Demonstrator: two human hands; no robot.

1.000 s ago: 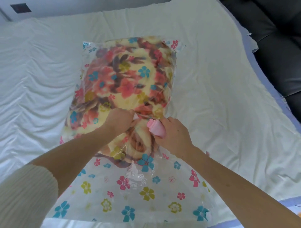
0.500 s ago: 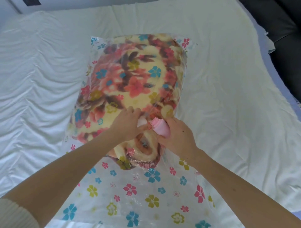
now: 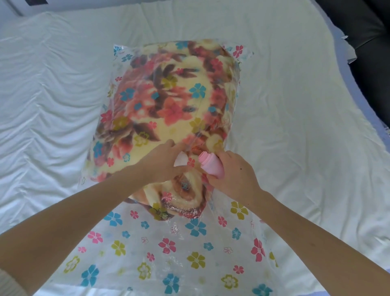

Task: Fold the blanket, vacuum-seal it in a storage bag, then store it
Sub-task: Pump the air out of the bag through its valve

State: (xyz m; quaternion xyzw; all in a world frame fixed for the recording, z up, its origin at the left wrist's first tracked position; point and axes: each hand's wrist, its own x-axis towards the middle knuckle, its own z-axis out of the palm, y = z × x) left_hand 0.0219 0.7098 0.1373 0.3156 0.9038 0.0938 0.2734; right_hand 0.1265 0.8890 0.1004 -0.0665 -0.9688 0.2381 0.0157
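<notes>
A folded floral blanket (image 3: 168, 101) lies inside a clear storage bag (image 3: 168, 253) printed with small flowers, on the bed. My left hand (image 3: 162, 162) rests on the bulging bag and pinches a small white piece (image 3: 181, 158), seemingly the bag's valve cap. My right hand (image 3: 234, 175) grips a small pink pump (image 3: 211, 165), its nozzle pointing up and left toward the white piece. The two hands are close together over the near part of the blanket. The near half of the bag lies flat with nothing in it.
A wrinkled white sheet (image 3: 52, 105) covers the bed (image 3: 295, 105) all around the bag. A black leather seat (image 3: 371, 52) stands at the far right past the bed's edge. A white wall with a dark panel (image 3: 35, 2) shows at the top left.
My left hand's fingers have spread and shifted on the white piece, exposing more of it. The pink pump has tilted slightly in my right hand. The view has moved closer.
</notes>
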